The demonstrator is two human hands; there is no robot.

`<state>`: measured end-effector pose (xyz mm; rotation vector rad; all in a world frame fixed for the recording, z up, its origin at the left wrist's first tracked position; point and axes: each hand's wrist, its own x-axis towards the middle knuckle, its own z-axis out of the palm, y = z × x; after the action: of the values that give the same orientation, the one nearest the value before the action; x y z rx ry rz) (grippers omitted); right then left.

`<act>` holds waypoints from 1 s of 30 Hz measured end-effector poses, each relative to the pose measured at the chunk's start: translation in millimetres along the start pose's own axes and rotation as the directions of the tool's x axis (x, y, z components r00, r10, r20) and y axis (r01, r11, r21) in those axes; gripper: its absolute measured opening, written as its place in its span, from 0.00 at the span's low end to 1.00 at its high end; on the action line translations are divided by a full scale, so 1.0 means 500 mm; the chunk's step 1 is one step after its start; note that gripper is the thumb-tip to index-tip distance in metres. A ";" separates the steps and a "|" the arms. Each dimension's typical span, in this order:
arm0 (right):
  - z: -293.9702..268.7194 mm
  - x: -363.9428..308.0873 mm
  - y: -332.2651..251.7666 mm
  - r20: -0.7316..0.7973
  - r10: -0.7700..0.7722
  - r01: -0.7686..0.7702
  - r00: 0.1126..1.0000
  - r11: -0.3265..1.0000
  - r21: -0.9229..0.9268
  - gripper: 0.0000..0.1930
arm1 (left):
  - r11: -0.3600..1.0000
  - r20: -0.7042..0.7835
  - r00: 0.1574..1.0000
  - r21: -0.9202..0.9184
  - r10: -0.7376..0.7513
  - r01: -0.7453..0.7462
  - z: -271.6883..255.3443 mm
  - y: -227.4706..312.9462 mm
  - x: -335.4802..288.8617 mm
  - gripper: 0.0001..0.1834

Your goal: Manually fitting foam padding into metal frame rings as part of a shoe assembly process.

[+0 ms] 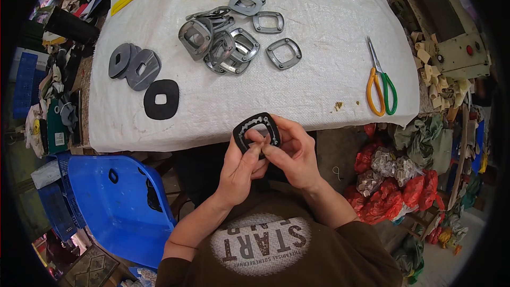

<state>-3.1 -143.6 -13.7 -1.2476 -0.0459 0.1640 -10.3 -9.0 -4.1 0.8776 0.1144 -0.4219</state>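
Observation:
Both hands meet just past the table's near edge, holding up a rounded-square black frame (272, 126) with a ragged pale inner edge. My left hand (237, 169) grips its lower left side, with fingertips at the opening. My right hand (295, 154) wraps the right side, its thumb pressed against the left fingertips at the lower rim. What lies between those fingertips is too small to make out. Farther off is a pile of shiny metal frames (241, 45) with rounded corners. To the left are a black pad (152, 107) with a square hole and several grey pads (143, 73).
Scissors (380, 82) with yellow and green handles lie at the table's right. A white woven sheet (329, 48) covers the table. At lower left stands a blue plastic tub (122, 207) with small black rings inside. Red plastic bags (382, 200) sit at lower right.

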 end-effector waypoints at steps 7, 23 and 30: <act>-0.019 -0.003 0.015 0.057 0.128 -0.138 0.990 0.965 0.224 0.20 | 0.998 -0.049 0.998 0.042 -0.035 0.037 0.006 0.012 0.009 0.11; -0.007 -0.005 0.024 -0.065 0.151 -0.139 0.986 0.978 0.155 0.20 | 0.993 -0.049 0.996 0.097 0.074 -0.069 -0.014 -0.002 0.009 0.05; 0.010 -0.005 0.024 -0.177 0.114 -0.072 0.978 0.971 0.228 0.16 | 0.990 0.035 0.998 0.130 0.059 -0.063 -0.011 0.001 0.010 0.08</act>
<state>-7.1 -135.7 -23.5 -1.0388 0.1919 0.1277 -5.1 -5.8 -8.7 1.0007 0.0309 -0.3891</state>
